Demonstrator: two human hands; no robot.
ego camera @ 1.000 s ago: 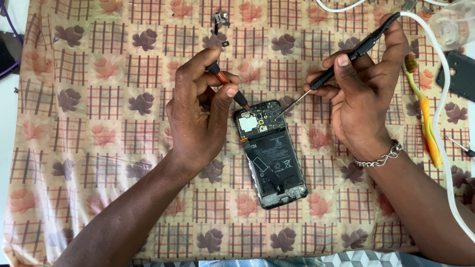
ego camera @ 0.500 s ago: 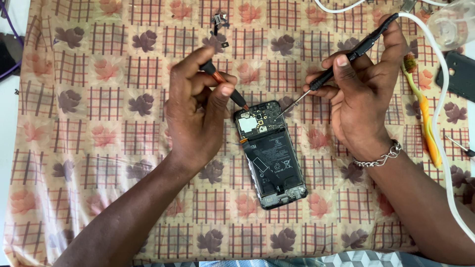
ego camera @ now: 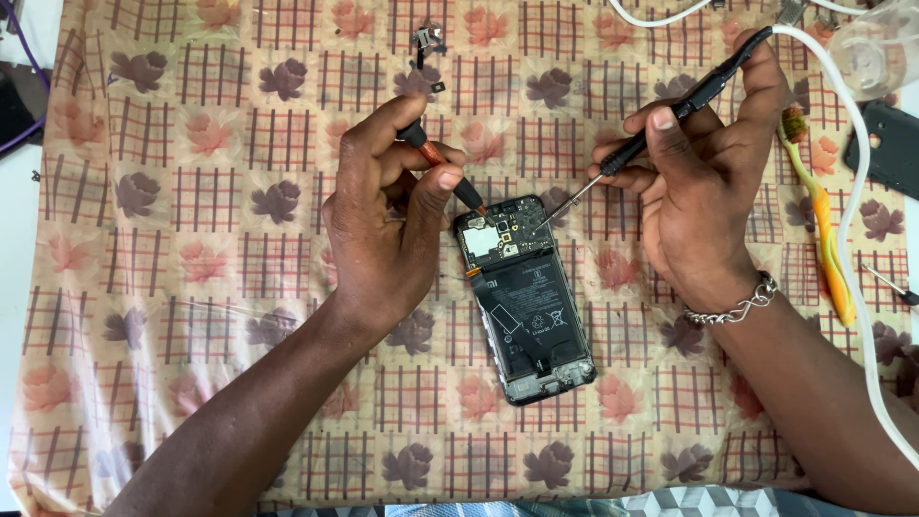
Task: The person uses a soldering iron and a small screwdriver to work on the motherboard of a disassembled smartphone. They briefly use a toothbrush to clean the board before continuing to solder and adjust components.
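Nothing moved: both probes (ego camera: pixel 661 124) touch the opened phone's (ego camera: pixel 525 297) board.

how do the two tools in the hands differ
The left tool is short, with a red and black grip; the right tool is long, all black, with a white cable at its end. The left tip is stubby and dark; the right tip is a thin metal rod. Both point down at the phone board.

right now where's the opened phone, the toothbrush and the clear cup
opened phone (ego camera: pixel 528 311), head view, on its black battery
toothbrush (ego camera: pixel 825 239), head view, on its yellow-orange handle
clear cup (ego camera: pixel 876 53), head view, on its side wall
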